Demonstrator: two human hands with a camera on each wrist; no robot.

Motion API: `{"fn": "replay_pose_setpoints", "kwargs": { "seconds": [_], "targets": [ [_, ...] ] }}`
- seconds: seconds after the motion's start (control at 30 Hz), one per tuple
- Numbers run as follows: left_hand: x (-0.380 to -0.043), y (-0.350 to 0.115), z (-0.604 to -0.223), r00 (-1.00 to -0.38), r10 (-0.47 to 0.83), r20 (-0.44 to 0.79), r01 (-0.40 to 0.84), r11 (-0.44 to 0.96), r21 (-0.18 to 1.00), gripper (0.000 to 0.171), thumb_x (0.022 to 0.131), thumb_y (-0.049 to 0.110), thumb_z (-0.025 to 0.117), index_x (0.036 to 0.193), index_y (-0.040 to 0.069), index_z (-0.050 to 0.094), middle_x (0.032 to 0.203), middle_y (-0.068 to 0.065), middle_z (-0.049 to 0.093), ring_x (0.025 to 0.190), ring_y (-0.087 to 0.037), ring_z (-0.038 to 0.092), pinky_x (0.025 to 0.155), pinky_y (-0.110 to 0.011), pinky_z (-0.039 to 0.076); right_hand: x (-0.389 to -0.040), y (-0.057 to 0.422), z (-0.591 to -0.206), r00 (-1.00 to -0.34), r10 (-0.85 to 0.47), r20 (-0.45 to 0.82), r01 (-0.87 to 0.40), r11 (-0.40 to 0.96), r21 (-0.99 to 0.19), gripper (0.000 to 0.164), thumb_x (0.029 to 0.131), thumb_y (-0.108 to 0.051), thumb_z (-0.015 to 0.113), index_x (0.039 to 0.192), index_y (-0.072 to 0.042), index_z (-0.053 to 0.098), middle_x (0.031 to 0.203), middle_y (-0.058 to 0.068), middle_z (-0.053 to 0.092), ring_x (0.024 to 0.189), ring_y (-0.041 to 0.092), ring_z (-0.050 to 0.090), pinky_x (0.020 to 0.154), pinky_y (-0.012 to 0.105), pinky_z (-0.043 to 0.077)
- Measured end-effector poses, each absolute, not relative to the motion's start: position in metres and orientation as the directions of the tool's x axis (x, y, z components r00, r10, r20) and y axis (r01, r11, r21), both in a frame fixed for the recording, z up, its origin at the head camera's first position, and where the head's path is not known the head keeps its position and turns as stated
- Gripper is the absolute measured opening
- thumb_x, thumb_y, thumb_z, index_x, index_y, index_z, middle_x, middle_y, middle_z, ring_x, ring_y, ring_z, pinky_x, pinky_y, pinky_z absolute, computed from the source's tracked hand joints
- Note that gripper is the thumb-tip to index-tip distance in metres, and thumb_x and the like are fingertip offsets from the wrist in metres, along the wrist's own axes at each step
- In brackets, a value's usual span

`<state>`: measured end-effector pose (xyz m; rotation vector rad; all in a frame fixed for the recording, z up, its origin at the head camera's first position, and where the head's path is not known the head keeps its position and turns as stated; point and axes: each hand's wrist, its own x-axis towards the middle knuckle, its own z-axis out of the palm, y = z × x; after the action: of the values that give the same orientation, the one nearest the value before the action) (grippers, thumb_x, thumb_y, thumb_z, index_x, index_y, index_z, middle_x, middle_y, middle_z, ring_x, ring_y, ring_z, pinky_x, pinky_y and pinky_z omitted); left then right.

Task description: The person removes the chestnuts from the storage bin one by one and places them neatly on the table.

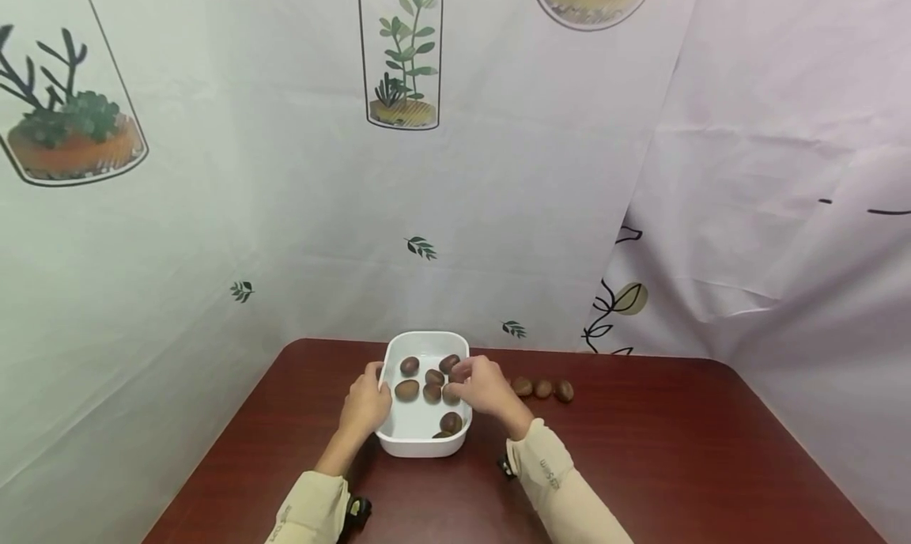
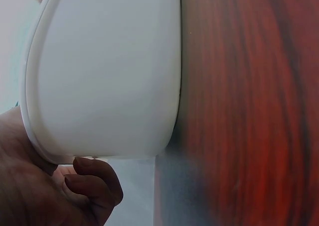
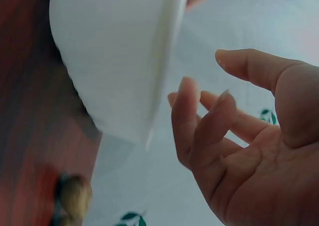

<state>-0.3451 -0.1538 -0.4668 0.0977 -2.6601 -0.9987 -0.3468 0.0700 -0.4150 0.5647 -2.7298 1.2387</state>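
A white rectangular container (image 1: 409, 429) with rounded corners sits on the table, with several brown chestnuts (image 1: 407, 390) spread over its bottom. My left hand (image 1: 366, 402) grips the container's left rim, thumb over the edge and fingers bent against the outer wall; the left wrist view shows these fingers (image 2: 97, 183) at the wall. Above the right rim hovers my right hand (image 1: 484, 386), partly covering the chestnuts there. In the right wrist view its thumb and loosely bent fingers (image 3: 214, 126) stand apart with nothing between them.
More chestnuts (image 1: 543, 389) lie in a short row on the dark red wooden table (image 1: 640, 449), right of the container and partly behind my right hand. A white printed cloth (image 1: 463, 212) hangs behind the table's far edge.
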Motion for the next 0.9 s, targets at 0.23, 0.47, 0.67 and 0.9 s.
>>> {"fn": "replay_pose_setpoints", "kwargs": {
  "seconds": [0.23, 0.47, 0.67, 0.9],
  "targets": [
    [-0.343, -0.153, -0.468, -0.955, -0.167, 0.247, 0.036, 0.757, 0.652, 0.042, 0.096, 0.011, 0.052, 0.136, -0.001, 0.049, 0.116, -0.029, 0.062, 0.100, -0.049, 0.063, 0.079, -0.059, 0.050, -0.337, 0.050, -0.424, -0.915, -0.376, 0.144, -0.349, 0.562, -0.750, 0.027, 0.082, -0.007, 0.075, 0.101, 0.011, 0.068, 0.077, 0.009, 0.067, 0.050, 0.018, 0.064, 0.054, 0.026, 0.051],
    [-0.343, -0.153, -0.467, -0.953, -0.166, 0.252, 0.040, 0.758, 0.651, 0.042, 0.096, 0.011, 0.052, 0.136, -0.001, 0.049, 0.117, -0.029, 0.062, 0.101, -0.049, 0.062, 0.079, -0.060, 0.049, -0.331, 0.042, -0.423, -0.928, -0.372, 0.011, -0.265, 0.639, -0.722, 0.020, 0.080, -0.009, 0.078, 0.083, 0.007, 0.066, 0.051, 0.008, 0.061, 0.037, 0.011, 0.054, 0.039, 0.023, 0.043],
    [-0.343, -0.153, -0.466, -0.954, -0.165, 0.251, 0.040, 0.759, 0.650, 0.042, 0.096, 0.010, 0.051, 0.136, -0.001, 0.049, 0.116, -0.029, 0.062, 0.101, -0.050, 0.062, 0.079, -0.060, 0.049, -0.334, 0.038, -0.424, -0.938, -0.345, -0.026, -0.238, 0.699, -0.675, 0.031, 0.077, -0.007, 0.081, 0.061, -0.007, 0.055, 0.049, 0.008, 0.062, 0.035, 0.007, 0.052, 0.038, 0.023, 0.044],
    [-0.344, -0.154, -0.467, -0.955, -0.167, 0.246, 0.034, 0.761, 0.648, 0.041, 0.096, 0.011, 0.051, 0.136, 0.000, 0.049, 0.117, -0.029, 0.062, 0.100, -0.050, 0.062, 0.078, -0.060, 0.049, -0.338, 0.032, -0.426, -0.928, -0.358, -0.106, -0.222, 0.758, -0.613, 0.023, 0.075, -0.001, 0.079, 0.062, -0.004, 0.060, 0.052, 0.013, 0.064, 0.036, 0.008, 0.052, 0.040, 0.023, 0.045]
  ]
}}
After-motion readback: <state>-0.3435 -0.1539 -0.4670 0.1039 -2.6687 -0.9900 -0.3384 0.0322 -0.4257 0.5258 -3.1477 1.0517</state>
